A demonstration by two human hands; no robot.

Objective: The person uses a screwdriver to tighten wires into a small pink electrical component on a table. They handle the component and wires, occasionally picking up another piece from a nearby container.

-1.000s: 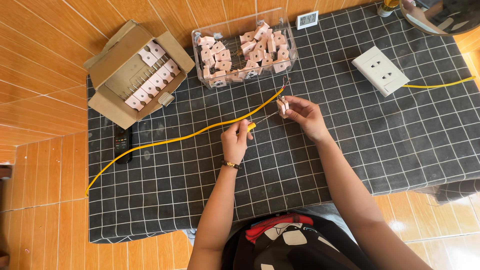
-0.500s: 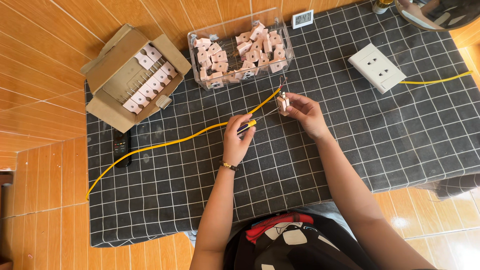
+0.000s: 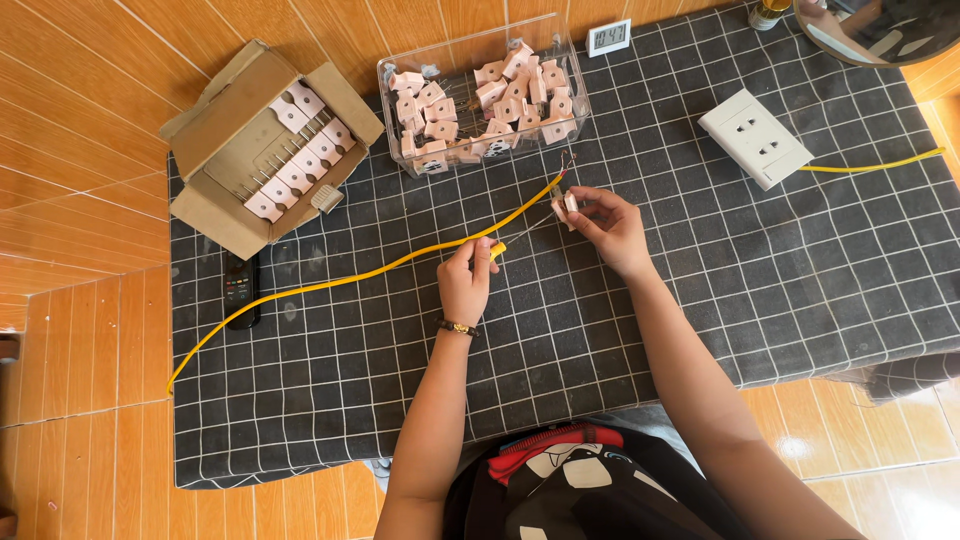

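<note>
**Yellow cable and pink plug part held over the checked cloth**

A yellow cable (image 3: 330,283) is laid across a black cloth with a white grid (image 3: 800,290), which is spread on an orange wooden floor (image 3: 80,130). The left hand (image 3: 467,280) is closed around a small yellow-handled tool (image 3: 497,249) beside the cable; whether the cable itself is gripped cannot be told. The right hand (image 3: 610,225) is pinched on a small pink plug part (image 3: 568,205), just beside the cable's stripped end (image 3: 566,168), where bare wires are seen.

At the far side, a clear plastic bin (image 3: 480,95) is filled with pink plug parts. To its left, an open cardboard box (image 3: 265,150) is seen with more pink pieces set in rows. A white socket block (image 3: 757,138) is placed at the far right, with a second yellow lead (image 3: 870,165) running off from it to the right. A black remote-like device (image 3: 240,290) is lying at the left, just beyond the cable.
</note>
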